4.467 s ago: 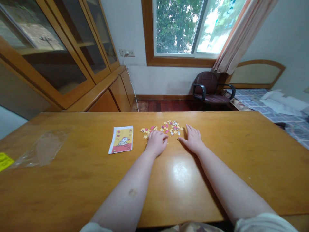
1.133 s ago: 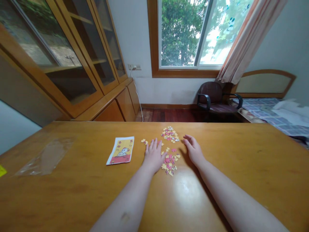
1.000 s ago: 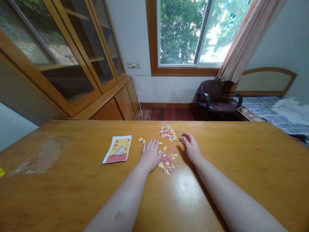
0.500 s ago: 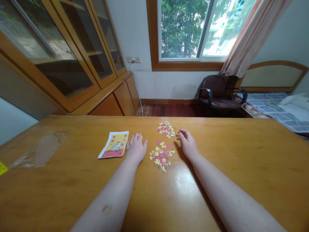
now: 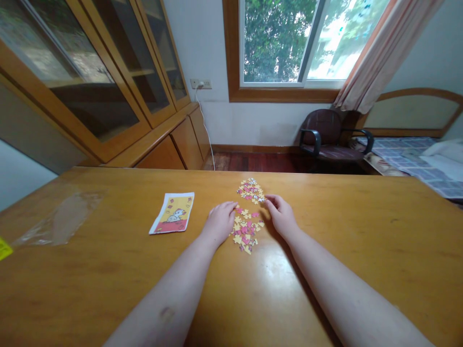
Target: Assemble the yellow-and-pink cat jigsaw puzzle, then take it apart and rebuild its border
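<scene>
My left hand (image 5: 220, 220) is at the left edge of the nearer pile of puzzle pieces (image 5: 244, 231), its fingers together and pointing right. At its fingertips a bit of a yellow puzzle piece (image 5: 237, 206) shows. My right hand (image 5: 280, 212) rests on the table right of the piles, thumb and fingers closed in a pinch; whatever lies between them is too small to make out. Its fingertips are close to the farther pile of puzzle pieces (image 5: 250, 190), a mix of yellow, pink and white. Left of my left hand lies a picture card (image 5: 175, 214) with a white cartoon animal.
A clear plastic bag (image 5: 68, 217) lies on the left of the wooden table (image 5: 119, 279), with a yellow item (image 5: 4, 250) at the edge. Beyond the table stand a glass-door cabinet (image 5: 144, 82), an armchair (image 5: 321, 130) and a bed (image 5: 415, 156).
My left hand has moved right, from beside the picture card to the nearer pile, and its spread fingers have come together. A loose yellow piece by that hand has left its spot.
</scene>
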